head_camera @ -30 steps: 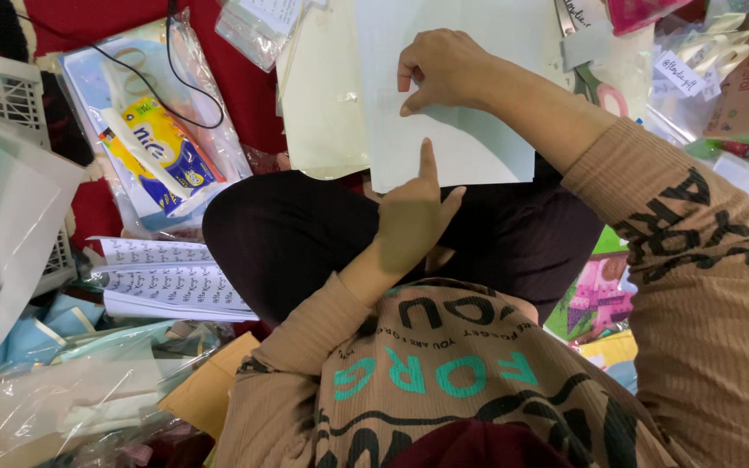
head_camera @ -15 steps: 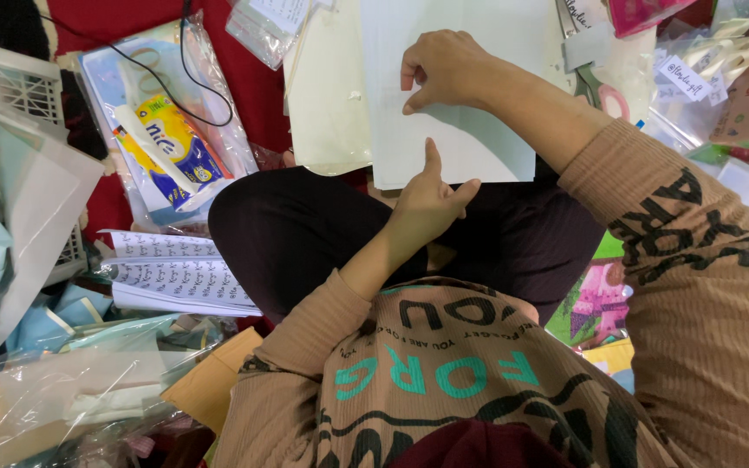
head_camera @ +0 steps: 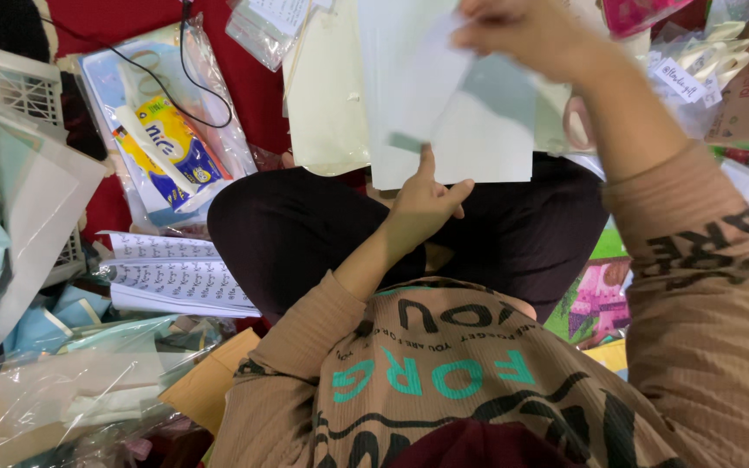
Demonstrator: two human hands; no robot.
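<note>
Pale sheets worked over our lap.
Our left hand (head_camera: 422, 204) pins the sheets (head_camera: 452, 147) with one extended finger; our right hand (head_camera: 526, 35) pinches a blurred sheet above, lifting it clear.

The light is soft and fairly even, probably from overhead, and bright enough to read colours plainly. Shadows are faint, the deepest pooled between the dark trousers (head_camera: 305, 234) and the red cloth (head_camera: 253, 95). The right hand (head_camera: 526, 30) and the pale sheet (head_camera: 444, 104) it lifts are smeared by motion blur, edges ghosted. The left hand (head_camera: 422, 204) is sharp. Glare glints off the clear plastic bags (head_camera: 62, 407) at lower left. The sleeve (head_camera: 704, 286) bulges at the frame edge, stretched by the wide lens.
</note>
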